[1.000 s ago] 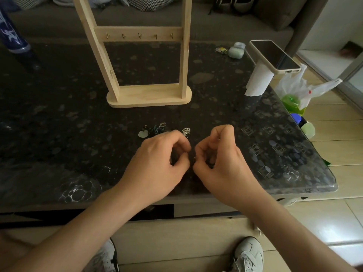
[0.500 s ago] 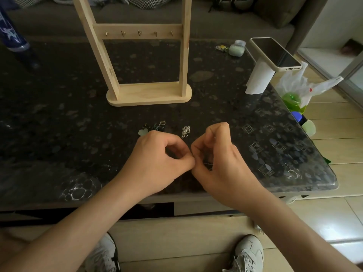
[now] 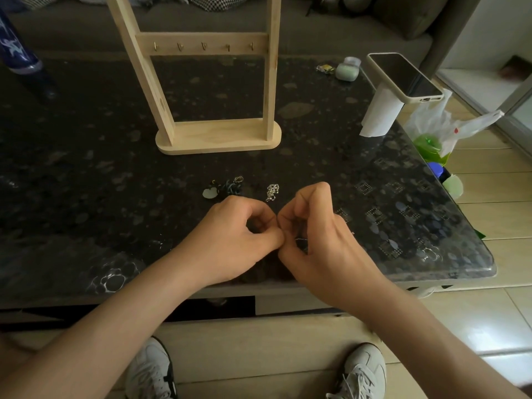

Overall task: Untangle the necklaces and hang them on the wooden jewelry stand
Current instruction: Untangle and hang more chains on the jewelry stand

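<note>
Your left hand [image 3: 230, 240] & right hand [image 3: 325, 249] meet fingertip to fingertip over the near edge of the table [image 3: 86, 197]. Both are curled tight, pinching what looks like a thin chain [image 3: 300, 241] betw. them, though it's too fine to be sure. Just beyond lie a silver necklace clump [image 3: 272, 192] and, left of it, a dark cord necklace [image 3: 227, 188] w/ a pale pendant. Farther back stands the wooden jewelry stand [image 3: 218, 136], w/ a row of hooks [image 3: 203, 46] on its crossbar.

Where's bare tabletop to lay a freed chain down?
Bare: the dark speckled tabletop left of the wooden jewelry stand, toward the blue patterned vessel; also right of the right hand, below the white paper roll. Crowded: between the stand's base and the left hand, where the dark cord necklace and silver chain clump lie.
</note>
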